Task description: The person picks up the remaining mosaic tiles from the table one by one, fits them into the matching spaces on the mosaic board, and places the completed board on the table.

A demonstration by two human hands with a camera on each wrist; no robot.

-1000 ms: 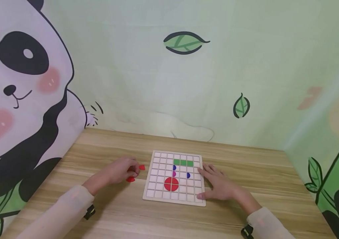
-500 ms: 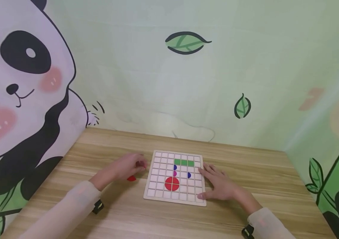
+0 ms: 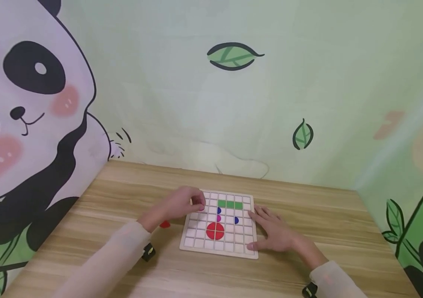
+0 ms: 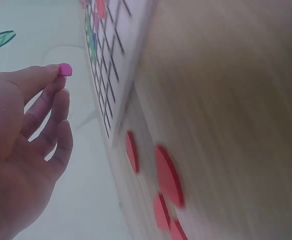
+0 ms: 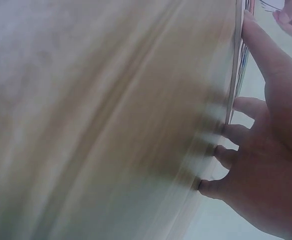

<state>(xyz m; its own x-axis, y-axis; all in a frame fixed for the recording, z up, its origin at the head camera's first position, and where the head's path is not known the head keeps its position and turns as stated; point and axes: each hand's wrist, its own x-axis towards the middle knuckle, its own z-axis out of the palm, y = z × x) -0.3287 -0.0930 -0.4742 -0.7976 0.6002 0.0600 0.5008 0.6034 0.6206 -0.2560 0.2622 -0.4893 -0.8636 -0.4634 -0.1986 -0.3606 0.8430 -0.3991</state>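
Between thumb and index fingertip, my left hand (image 3: 181, 203) pinches a small pink half-round tile (image 4: 66, 70); its other fingers are loosely bent. It is over the upper left part of a white gridded puzzle board (image 3: 191, 243). My right hand (image 3: 276, 231) lies spread along the board's right edge, thumb on the near corner and index fingertip at the rim. Set in the grid are a row of green squares (image 3: 230, 204), two blue half-rounds (image 3: 236, 220), a pink half-round (image 3: 219, 218) and a red circle (image 3: 215, 231) made of quarter pieces.
Several loose red tiles (image 4: 168, 175) lie on the wooden table (image 3: 122, 186) left of the board; in the head view my left arm hides most of them. A fabric backdrop (image 3: 159, 103) with a panda and leaves stands behind and beside the table.
My left hand has gone from beside the loose red tiles rightward over the board's upper left, carrying the pink tile. The right hand has stayed at the board's edge.
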